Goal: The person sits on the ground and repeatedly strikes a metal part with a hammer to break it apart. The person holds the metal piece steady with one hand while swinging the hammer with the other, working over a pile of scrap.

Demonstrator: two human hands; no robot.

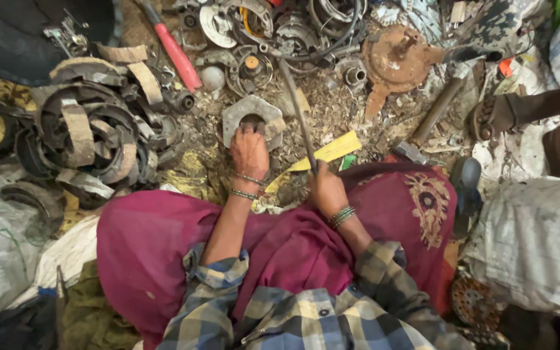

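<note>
Rusty metal scrap covers the floor (351,110) in front of a seated person in a maroon cloth (163,246) and checked shirt. The left hand (249,152) reaches far to a grey hexagonal metal block (241,111) lying flat among chips and dust; its fingers (246,133) are curled over a small dark part (253,120) set in the block's central hole, pressing or holding it there, though the grip itself is hidden under the hand. The right hand (327,188) is closed around the near end of a long dark metal rod (296,110), which slants up and away toward the far heap of round machine parts (273,32). A pile of curved brake shoes (92,136) lies to the left, a red-handled tool (176,55) beyond it, and a rusty round casting (396,58) to the far right. Another person's dark hand (497,115) rests at the right edge, well apart from the block.

The risk, as I judge it, lies in the left fingers sitting right on the part: a blow or slip of the rod could come down on them. The block rests on loose debris, so it may rock or skid and let the part jump out. Sharp scrap edges nearby could also cut the bare hands.
</note>
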